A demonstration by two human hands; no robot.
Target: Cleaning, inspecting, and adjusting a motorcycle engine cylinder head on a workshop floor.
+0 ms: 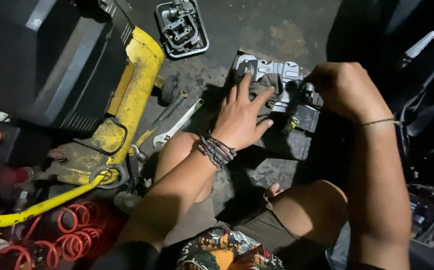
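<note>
Nearest the camera: bare knees and patterned shorts (222,250) of the person, squatting over a stained concrete floor (277,35).

Left hand (242,117): fingers spread flat, palm down, pressing on a dark rag draped over the near side of a grey metal engine part (277,75). Braided wristbands on that wrist.

Right hand (344,87): fingers curled in, closed on the right end of the same part; what the fingertips pinch is hidden by the hand itself. A thin cord sits around that wrist.

The engine part lies on the floor straight ahead of the knees, between the two hands, resting on a dark block (297,137).

Outward, left of the left hand: an adjustable wrench (177,125) lies on the floor at a slant, a second long tool just beside it. Further left, a yellow machine (137,80) with a black housing above it. A yellow hose (37,207) curves below it, over coiled red air hose (72,230). At top centre, well apart from the hands, a grey metal cover (182,27) lies on the floor.
</note>
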